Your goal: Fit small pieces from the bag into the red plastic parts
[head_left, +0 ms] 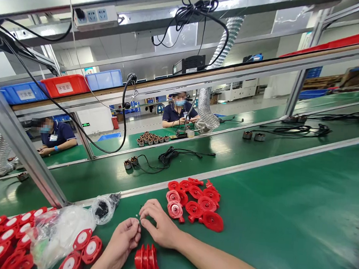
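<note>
Your head camera faces forward and down, close above your left hand and right hand.

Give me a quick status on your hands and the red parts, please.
Left hand and right hand fingertips meeting over the mat, anything pinched too small to tell. Red discs clustered just beyond, untouched. Red stack between forearms, plastic bag left.

Glossy red plastic discs lie on the smooth, slightly shiny green belt.

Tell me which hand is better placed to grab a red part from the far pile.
Probably right: the right hand lies next to the red pile, while the left hand sits beyond it, farther off.
</note>
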Demonstrator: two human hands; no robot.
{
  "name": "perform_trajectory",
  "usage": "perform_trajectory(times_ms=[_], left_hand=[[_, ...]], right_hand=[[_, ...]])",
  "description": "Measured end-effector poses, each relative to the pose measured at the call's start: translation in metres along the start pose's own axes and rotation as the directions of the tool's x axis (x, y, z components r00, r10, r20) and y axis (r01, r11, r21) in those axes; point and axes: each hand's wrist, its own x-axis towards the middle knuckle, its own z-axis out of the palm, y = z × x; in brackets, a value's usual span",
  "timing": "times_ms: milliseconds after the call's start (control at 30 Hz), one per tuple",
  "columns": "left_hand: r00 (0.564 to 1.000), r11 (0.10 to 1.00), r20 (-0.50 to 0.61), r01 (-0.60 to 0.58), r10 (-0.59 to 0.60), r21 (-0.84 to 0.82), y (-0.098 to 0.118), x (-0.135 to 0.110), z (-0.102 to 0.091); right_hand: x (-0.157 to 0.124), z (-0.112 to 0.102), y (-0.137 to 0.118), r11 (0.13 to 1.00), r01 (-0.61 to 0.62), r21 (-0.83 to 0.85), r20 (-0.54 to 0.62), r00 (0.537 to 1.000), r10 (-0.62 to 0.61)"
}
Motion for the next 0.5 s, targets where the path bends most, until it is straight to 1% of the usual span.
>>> perform_trajectory(times_ms=[167,400,500], left_hand=[[1.000,1.000,0.006,0.013,-0.013,0.019,0.0041,-0.0029,0.0053],[1.000,0.998,0.012,0.020,-0.021,0.055,0.0053,-0.0043,0.0067],[1.000,0.998,0.013,0.017,-0.018,0.055,0.0028,-0.0033,0.0050]], right_hand=[[-0.0005,0.0023,0.0038,1.000,0.028,-0.011,0.028,0.999,-0.028],[0.0002,0.0031,0.0059,0.997,0.051,-0.054,0.001,0.999,-0.051],[-0.0002,0.0039,0.0043,0.993,0.088,-0.075,-0.001,0.996,-0.088]])
